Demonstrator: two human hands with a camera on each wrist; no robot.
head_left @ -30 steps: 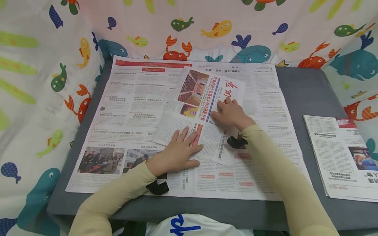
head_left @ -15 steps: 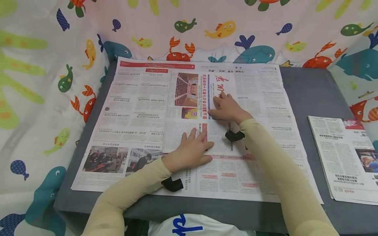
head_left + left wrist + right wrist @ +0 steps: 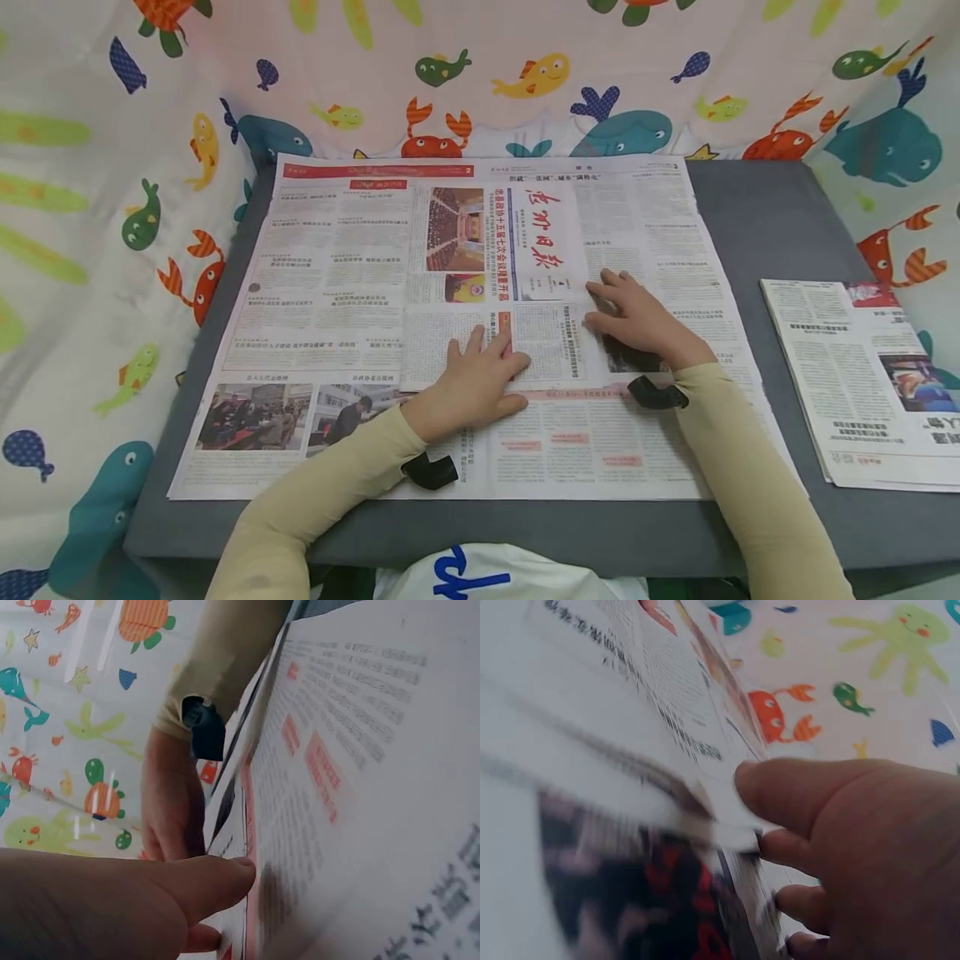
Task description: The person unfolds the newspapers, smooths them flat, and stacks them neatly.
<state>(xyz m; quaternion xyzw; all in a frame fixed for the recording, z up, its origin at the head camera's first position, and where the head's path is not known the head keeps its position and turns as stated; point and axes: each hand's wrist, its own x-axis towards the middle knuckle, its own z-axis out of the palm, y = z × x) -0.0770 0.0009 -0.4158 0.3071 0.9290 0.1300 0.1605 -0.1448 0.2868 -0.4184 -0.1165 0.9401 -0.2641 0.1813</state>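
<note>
A folded newspaper point(image 3: 543, 225) with a red title lies squared up on a large spread newspaper point(image 3: 330, 279). My left hand point(image 3: 476, 379) rests with fingers spread on the lower part of the folded sheet. In the left wrist view its thumb point(image 3: 214, 881) is extended over the paper. My right hand point(image 3: 648, 321) is at the folded sheet's right edge, fingers extended towards it, over a dark photo on the larger page. In the right wrist view the fingertips of the right hand point(image 3: 885, 840) are close to the paper's edge; whether they press on it I cannot tell.
The grey table point(image 3: 757, 217) shows around the spread paper. A stack of folded newspapers point(image 3: 840, 375) lies at the right. A curtain point(image 3: 375, 75) printed with sea animals hangs behind and at both sides. Black bands point(image 3: 430, 472) hang at the wrists.
The folded newspaper has turned from a slant to line up with the spread one. My right hand has moved off its title, right and towards me; the left has stayed on the sheet.
</note>
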